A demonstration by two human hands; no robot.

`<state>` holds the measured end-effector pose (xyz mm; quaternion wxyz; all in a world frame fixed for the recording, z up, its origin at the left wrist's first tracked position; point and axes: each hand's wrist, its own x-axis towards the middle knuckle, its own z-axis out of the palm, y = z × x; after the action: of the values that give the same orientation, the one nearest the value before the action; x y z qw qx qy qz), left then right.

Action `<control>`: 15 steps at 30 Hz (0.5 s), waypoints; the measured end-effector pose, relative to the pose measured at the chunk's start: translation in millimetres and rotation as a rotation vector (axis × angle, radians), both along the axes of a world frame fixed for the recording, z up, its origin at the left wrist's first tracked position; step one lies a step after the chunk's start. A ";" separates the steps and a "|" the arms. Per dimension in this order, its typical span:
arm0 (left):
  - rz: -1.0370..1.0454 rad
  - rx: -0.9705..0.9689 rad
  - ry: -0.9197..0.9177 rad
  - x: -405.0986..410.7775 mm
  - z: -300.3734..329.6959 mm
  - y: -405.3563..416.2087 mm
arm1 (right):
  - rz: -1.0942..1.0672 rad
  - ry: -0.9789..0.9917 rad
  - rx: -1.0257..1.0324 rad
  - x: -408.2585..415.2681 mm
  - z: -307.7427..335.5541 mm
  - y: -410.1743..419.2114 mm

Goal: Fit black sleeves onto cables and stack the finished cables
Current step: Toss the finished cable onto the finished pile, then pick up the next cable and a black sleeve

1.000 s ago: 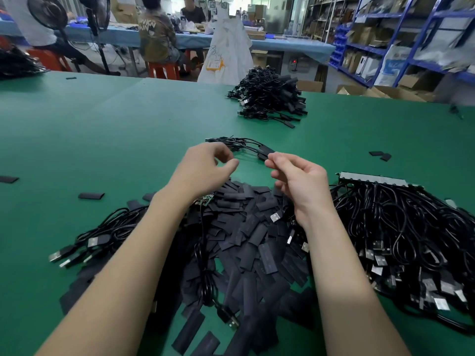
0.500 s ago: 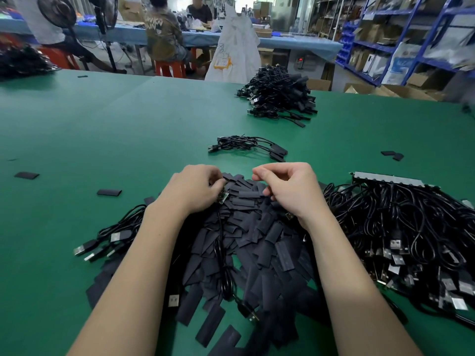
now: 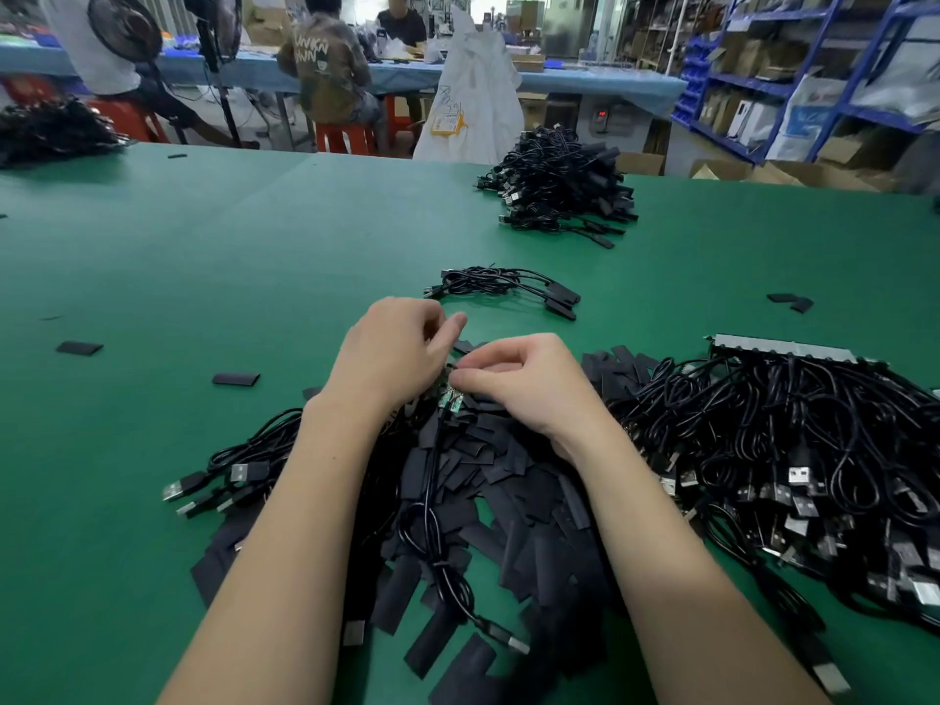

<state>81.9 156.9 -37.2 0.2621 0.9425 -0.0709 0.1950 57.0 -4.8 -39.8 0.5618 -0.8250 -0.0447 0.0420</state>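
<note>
Cable point(image 3: 437, 506) board end pinched by right hand point(image 3: 529, 384), left hand point(image 3: 391, 348) fingers curled at it, over sleeve pile point(image 3: 508, 480)

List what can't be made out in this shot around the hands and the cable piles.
- Head view: whether a sleeve is already on the small green board; the left hand and right hand cover it.
- Right hand's fingertips: curled under, hidden by its own knuckles.
- Unsleeved cables: the pile runs off the right edge, so its extent is unknown.
- Far stack of cables: too small to count.
</note>
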 end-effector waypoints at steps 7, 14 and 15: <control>-0.047 -0.167 0.050 0.6 -1.1 -7.6 | 0.020 0.175 0.343 -2.5 3.1 -2.0; 0.068 -0.182 0.014 1.3 -1.1 -12.8 | 0.071 0.269 0.426 -2.9 7.8 -2.2; 0.068 -0.188 0.012 1.7 -1.1 -13.4 | 0.066 0.284 0.451 -2.9 7.7 -2.3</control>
<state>83.7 143.5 -38.3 0.3433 0.9167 -0.0187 0.2037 54.2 -7.1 -32.2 0.7304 -0.6629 -0.0007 0.1645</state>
